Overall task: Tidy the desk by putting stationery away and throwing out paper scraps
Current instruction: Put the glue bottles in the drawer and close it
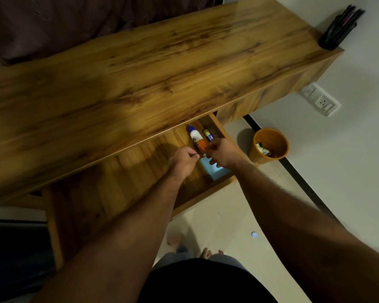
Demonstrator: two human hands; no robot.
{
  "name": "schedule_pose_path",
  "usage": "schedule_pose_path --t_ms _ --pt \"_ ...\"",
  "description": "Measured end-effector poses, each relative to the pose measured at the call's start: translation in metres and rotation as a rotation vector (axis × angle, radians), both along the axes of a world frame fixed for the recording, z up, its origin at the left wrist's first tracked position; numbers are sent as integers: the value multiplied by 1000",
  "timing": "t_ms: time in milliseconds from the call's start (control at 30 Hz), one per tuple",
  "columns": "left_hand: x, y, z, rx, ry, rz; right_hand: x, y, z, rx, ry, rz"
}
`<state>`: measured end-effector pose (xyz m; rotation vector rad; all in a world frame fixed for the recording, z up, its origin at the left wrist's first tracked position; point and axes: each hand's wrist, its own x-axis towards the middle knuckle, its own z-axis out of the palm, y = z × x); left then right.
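- The light is dim, and my two hands meet over the open drawer (118, 189), so what they hold is hard to see.
- My left grip (182, 159) is curled into a loose fist; I cannot tell if something is inside it.
- My right grip (221, 153) is also curled, its fingertips close to the left one. A small white bit shows between them, but I cannot tell what it is or which hand holds it.
- My right hand hides part of a light blue box (214, 172) in the front right corner of the drawer.
- The glue bottle (196, 137), white with a blue cap and an orange base, lies in the drawer just beyond my hands; the table (140, 68) edge partly covers its cap.
- Beside it, nearer the right wall of the drawer, lies a small stick (208, 135), yellow and blue; its label is too small to read.
- The orange bin (270, 146) stands on the floor to the right of the drawer, with a few crumpled scraps (263, 149) inside.
- A black holder (337, 32) with dark pens stands on the far right corner of the table.
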<state>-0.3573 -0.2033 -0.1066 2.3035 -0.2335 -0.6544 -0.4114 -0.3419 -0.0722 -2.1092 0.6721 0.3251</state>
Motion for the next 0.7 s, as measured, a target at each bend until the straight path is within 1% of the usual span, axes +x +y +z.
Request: schedule_pose_path --t_ms 200,433,533,700 --pt "-27 -1 7 -21 -40 36 -32 4 3 66 -21 -83" --pt "-73 -8 19 -182 -68 82 -75 12 5 181 -173 -226" --pt "-98 -12 20 -257 -12 76 -105 13 3 149 -176 -256" --pt "-134 -11 17 -320 45 -26 -156 16 -1 151 -149 -342"
